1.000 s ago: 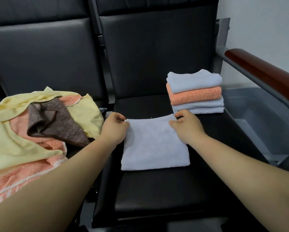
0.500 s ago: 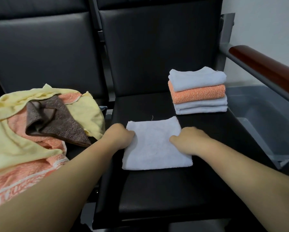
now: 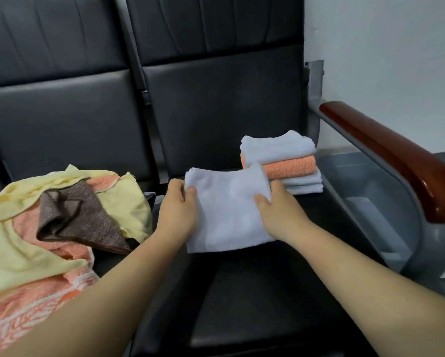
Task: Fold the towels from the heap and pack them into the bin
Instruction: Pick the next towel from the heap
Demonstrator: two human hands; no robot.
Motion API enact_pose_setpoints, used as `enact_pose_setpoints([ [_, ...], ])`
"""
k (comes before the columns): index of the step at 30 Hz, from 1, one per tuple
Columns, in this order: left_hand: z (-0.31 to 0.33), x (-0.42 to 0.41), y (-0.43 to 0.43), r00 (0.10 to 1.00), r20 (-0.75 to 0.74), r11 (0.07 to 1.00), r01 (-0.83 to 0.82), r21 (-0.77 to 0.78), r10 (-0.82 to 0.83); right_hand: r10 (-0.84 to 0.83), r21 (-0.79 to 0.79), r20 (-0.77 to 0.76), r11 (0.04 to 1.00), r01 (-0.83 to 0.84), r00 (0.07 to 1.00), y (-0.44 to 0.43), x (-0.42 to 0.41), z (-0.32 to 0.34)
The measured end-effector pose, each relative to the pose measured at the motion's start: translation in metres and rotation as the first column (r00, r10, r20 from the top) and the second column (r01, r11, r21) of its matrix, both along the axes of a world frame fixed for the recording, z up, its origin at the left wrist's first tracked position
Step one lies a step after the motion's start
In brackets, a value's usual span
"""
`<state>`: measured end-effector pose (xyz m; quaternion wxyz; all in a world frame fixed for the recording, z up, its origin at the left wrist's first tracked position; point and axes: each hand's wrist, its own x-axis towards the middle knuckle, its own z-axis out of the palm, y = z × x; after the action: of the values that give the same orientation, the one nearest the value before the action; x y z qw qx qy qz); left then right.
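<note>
A folded white towel [image 3: 227, 210] is raised off the black seat [image 3: 254, 292]. My left hand [image 3: 177, 204] grips its left edge and my right hand [image 3: 275, 204] grips its right edge, thumbs on top. Behind it, at the back right of the seat, stands a stack of folded towels [image 3: 283, 161], white and orange. The heap of unfolded towels [image 3: 48, 228], yellow, orange and brown, lies on the seat to the left. The grey bin [image 3: 376, 202] sits on the floor to the right, under the armrest.
A metal armrest with a red-brown wooden top [image 3: 396, 155] runs between the seat and the bin. Black backrests [image 3: 216, 99] close off the far side. A white wall [image 3: 383, 60] stands at the right.
The white towel lay flat on the seat with my hands at its sides. Now both hands grip its edges and have lifted it up and toward the stack.
</note>
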<state>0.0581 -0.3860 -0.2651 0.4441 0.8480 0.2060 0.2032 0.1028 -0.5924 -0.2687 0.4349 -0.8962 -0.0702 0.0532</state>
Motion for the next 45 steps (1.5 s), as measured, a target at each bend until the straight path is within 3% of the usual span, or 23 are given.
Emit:
enact_pose_setpoints([
  [4, 0.029, 0.037, -0.018, 0.996, 0.087, 0.998, 0.025, -0.053, -0.02, -0.077, 0.065, 0.121, 0.995, 0.069, 0.99, -0.023, 0.025, 0.03],
  [12, 0.074, 0.182, -0.06, 0.991, 0.114, 0.985, 0.089, -0.146, -0.073, -0.255, 0.135, 0.272, 0.965, 0.225, 0.928, -0.062, 0.15, 0.069],
  [16, 0.061, 0.248, -0.064, 0.999, 0.012, 0.976, 0.046, -0.211, -0.044, -0.283, 0.104, 0.226, 0.958, 0.266, 0.932, -0.06, 0.213, 0.063],
  [19, 0.039, 0.281, -0.065, 0.987, -0.152, 0.98, 0.014, -0.198, -0.045, -0.298, -0.015, 0.136, 0.953, 0.303, 0.945, -0.061, 0.239, 0.045],
  [21, 0.027, 0.284, -0.064, 0.969, -0.244, 0.971, -0.012, -0.24, -0.048, -0.321, -0.011, 0.085, 0.946, 0.323, 0.943, -0.064, 0.238, 0.034],
  [25, 0.007, 0.251, -0.059, 0.98, -0.184, 0.952, 0.015, -0.305, -0.074, -0.378, 0.121, -0.047, 0.917, 0.381, 0.925, -0.073, 0.201, 0.013],
  [28, 0.001, 0.203, -0.054, 0.98, -0.147, 0.944, 0.078, -0.322, -0.131, -0.452, 0.113, -0.118, 0.879, 0.464, 0.884, -0.072, 0.159, 0.006],
  [34, -0.019, 0.095, -0.022, 0.954, -0.287, 0.987, 0.045, -0.153, -0.088, -0.418, 0.108, -0.216, 0.888, 0.447, 0.883, -0.04, 0.072, -0.011],
  [38, -0.018, 0.036, 0.018, 0.947, -0.322, 0.999, 0.001, -0.039, -0.014, -0.286, 0.066, -0.28, 0.947, 0.315, 0.916, 0.007, 0.027, -0.014],
  [45, 0.014, -0.039, 0.119, 0.941, -0.313, 0.989, -0.096, 0.108, 0.126, 0.142, -0.017, -0.24, 0.989, -0.15, 0.96, 0.132, -0.02, 0.009],
])
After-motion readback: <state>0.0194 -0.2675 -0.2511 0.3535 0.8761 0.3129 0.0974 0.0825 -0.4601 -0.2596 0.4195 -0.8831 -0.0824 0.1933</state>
